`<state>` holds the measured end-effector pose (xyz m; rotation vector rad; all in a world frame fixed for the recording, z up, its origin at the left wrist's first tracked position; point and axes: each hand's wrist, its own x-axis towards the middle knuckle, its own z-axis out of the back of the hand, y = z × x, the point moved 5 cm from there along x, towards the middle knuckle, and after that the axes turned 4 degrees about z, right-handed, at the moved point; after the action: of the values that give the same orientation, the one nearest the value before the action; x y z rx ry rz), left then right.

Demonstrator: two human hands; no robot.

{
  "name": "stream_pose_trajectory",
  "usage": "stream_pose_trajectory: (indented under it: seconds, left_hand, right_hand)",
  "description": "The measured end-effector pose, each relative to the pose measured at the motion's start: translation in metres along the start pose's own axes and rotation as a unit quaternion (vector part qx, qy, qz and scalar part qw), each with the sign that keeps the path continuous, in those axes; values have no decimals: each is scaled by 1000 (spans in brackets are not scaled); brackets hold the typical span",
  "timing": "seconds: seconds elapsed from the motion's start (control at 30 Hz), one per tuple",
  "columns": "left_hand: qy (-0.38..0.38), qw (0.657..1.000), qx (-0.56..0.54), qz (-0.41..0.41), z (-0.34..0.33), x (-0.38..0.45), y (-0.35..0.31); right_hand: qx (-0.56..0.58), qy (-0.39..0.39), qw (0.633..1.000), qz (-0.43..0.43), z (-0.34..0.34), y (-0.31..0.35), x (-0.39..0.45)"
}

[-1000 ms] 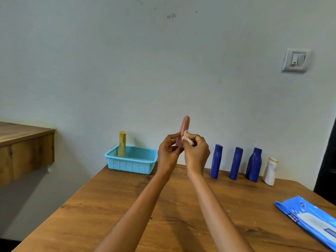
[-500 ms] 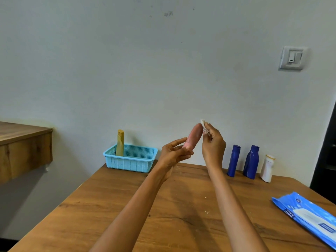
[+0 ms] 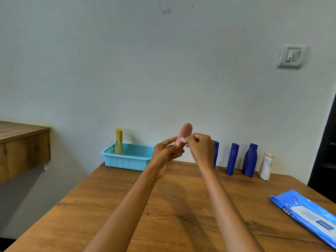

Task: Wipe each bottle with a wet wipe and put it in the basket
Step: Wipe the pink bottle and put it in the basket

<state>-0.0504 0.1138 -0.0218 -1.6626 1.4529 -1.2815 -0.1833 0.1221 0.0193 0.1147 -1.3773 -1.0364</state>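
My left hand [image 3: 166,153] holds a pink bottle [image 3: 185,132] by its lower end, raised above the table and tilted slightly right. My right hand [image 3: 201,148] pinches a small white wet wipe [image 3: 183,140] against the bottle's side. A light blue basket [image 3: 127,157] stands at the table's far left with a yellow bottle [image 3: 119,141] upright in it. Three dark blue bottles stand along the wall: one [image 3: 216,153] partly hidden behind my right hand, a second [image 3: 232,159], and a wider one [image 3: 249,160]. A white bottle [image 3: 265,166] stands to their right.
A blue pack of wet wipes [image 3: 307,213] lies at the table's right edge. The wooden table [image 3: 172,206] stands against a pale wall. A wooden shelf [image 3: 21,148] juts out at the left. A dark doorway is at the far right.
My right hand has slid the wipe down from the bottle's tip to its middle. The bottle stands a little more upright in my left hand.
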Motion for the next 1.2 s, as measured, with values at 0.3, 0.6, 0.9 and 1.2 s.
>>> stream_pose_trajectory:
  seconds: [0.3, 0.6, 0.9, 1.2]
  left_hand:
    - [18, 997, 77, -4, -14, -4, 5]
    - [-68, 994, 79, -22, 3, 1, 3]
    - [-21, 999, 46, 19, 1, 0, 4]
    - [-38, 978, 194, -61, -2, -1, -3]
  right_hand:
    - [-46, -14, 998, 43, 6, 5, 7]
    - [-185, 74, 974, 106, -15, 27, -8]
    - [-31, -38, 998, 34, 22, 1, 7]
    - [-190, 57, 972, 125, -3, 15, -1]
